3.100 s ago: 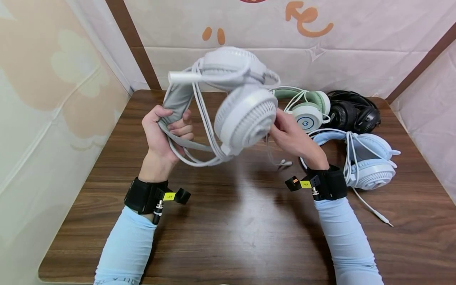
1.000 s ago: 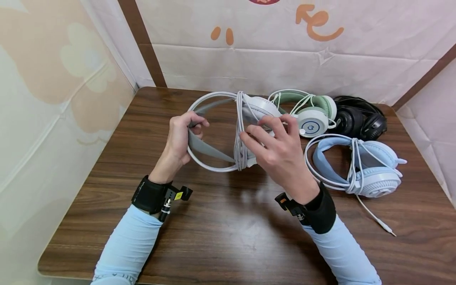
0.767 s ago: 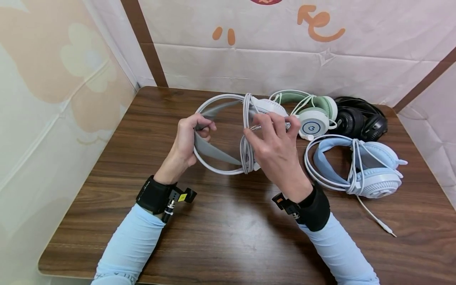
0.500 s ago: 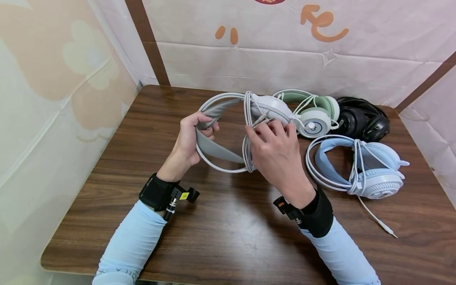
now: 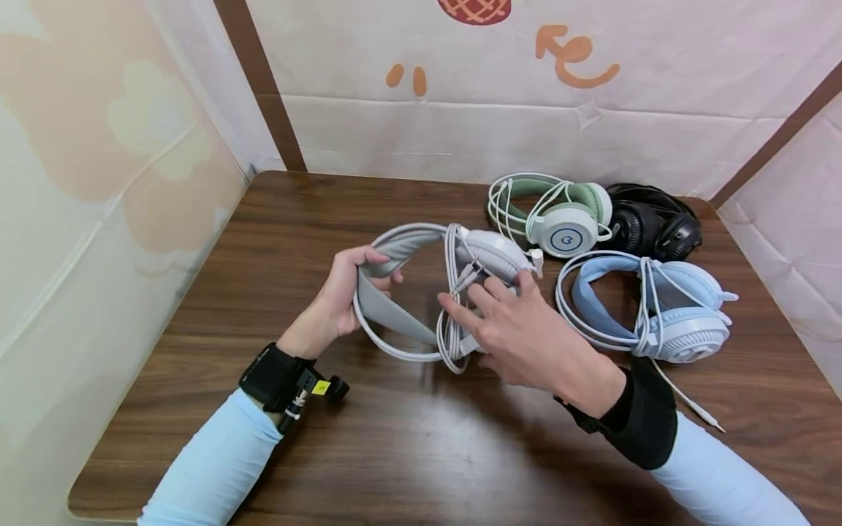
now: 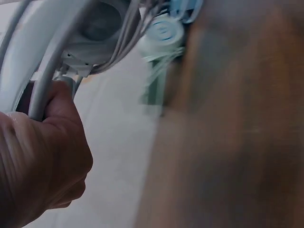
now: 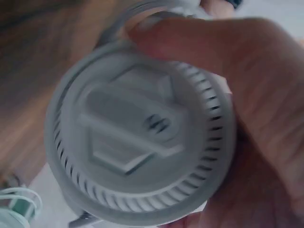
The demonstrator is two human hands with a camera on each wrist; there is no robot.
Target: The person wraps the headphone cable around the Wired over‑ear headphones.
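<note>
My left hand grips the grey padded headband of white headphones. In the left wrist view, the hand is wrapped round the band. White cable winds around the headphones between headband and ear cups. Thin plugs stick out by the cable, near my right fingers. My right hand holds the nearer ear cup, which it mostly covers in the head view. In the right wrist view the ear cup fills the middle, with the thumb over its rim. The farther ear cup is uncovered.
Green-and-white headphones and black headphones lie at the back right of the wooden table. Light blue headphones lie in front of them, their cable plug trailing toward the near side. A printed curtain hangs behind.
The white headphones were raised and turned 3.1 s ago; now they are lower and nearer. The right hand has shifted from the plugs at the wound cable onto the nearer ear cup.
</note>
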